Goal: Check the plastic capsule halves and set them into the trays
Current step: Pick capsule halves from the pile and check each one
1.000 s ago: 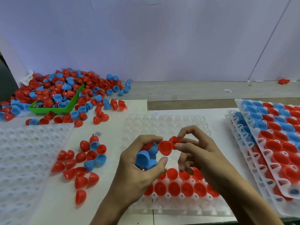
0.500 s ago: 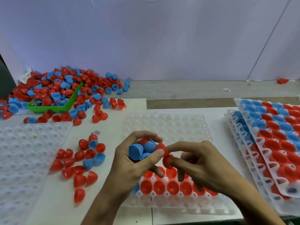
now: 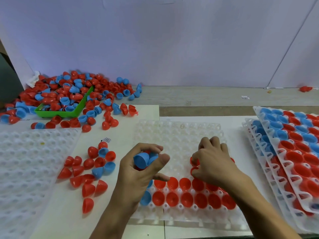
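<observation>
Right hand lowered, pinching red half onto tray | left hand grips blue halves

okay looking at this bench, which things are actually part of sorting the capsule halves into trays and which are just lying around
In use: left hand gripping blue halves; right hand setting a red half; centre tray; loose halves; filled trays.

Lying about: green bin, barcode sticker, paper scrap.

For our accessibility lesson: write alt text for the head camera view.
The right hand presses a red half into the white tray while the left hand holds blue halves. Loose halves lie left; filled trays stack right.
</observation>
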